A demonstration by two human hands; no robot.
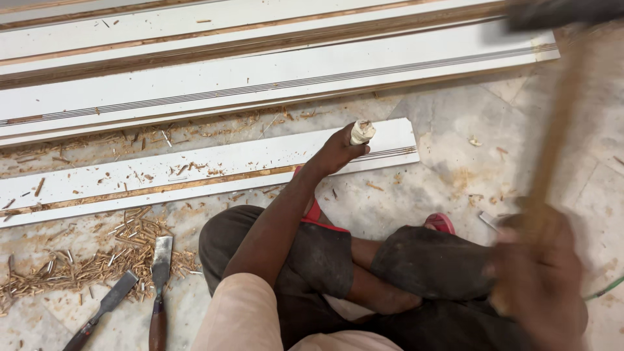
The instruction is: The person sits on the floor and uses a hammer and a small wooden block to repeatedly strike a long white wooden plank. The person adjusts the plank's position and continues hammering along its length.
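Observation:
My left hand grips the pale wooden handle of a chisel, held upright against a white moulded board lying on the floor. My right hand is blurred at the lower right, closed around the wooden shaft of a hammer. The shaft rises to a dark, blurred hammer head at the top right corner. I sit cross-legged on the floor behind the board.
Several long white moulded boards lie stacked across the top. Two loose chisels rest on the marble floor at lower left among wood chips. A red sandal shows by my knee.

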